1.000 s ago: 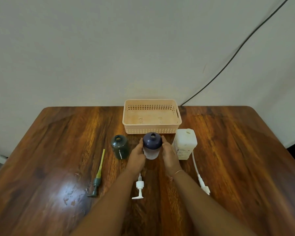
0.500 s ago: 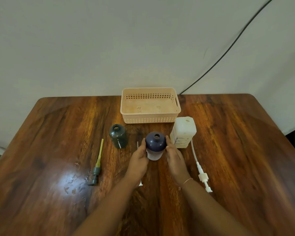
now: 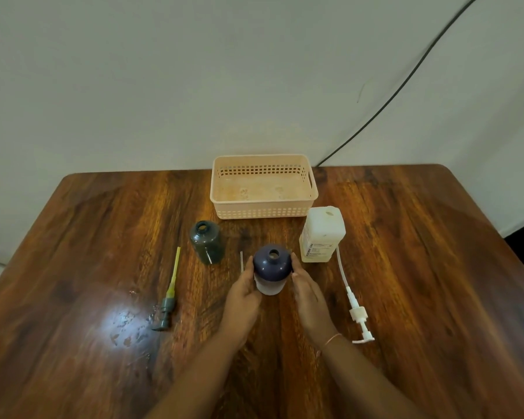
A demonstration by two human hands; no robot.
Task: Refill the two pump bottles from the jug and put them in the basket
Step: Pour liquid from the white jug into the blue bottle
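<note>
Wooden worktop (image 3: 103,237) across the whole near field, glare patch and wet spots at near left. Peach basket (image 3: 263,208) at the far middle edge, nothing inside, same place relative to the other things as half a second ago. White jug (image 3: 322,234) upright just right of and nearer than the basket, cap off. Dark green bottle (image 3: 206,246) upright left of centre, neck open, unmoved. Purple bottle (image 3: 272,272) at centre, pale lower part, neck open, now drawn slightly nearer than a second ago, when close against the basket's near wall. Left hand (image 3: 244,293) and right hand (image 3: 307,290) cupped against either side of it, grip closed around the purple bottle from both sides, as before. White pump (image 3: 356,311) with its long tube lying right of the right hand, tube end near the jug. Yellow-tubed grey pump (image 3: 168,297) lying at left, unchanged. Thin clear tube (image 3: 241,261) poking out beyond the left hand, the rest of it hidden.
</note>
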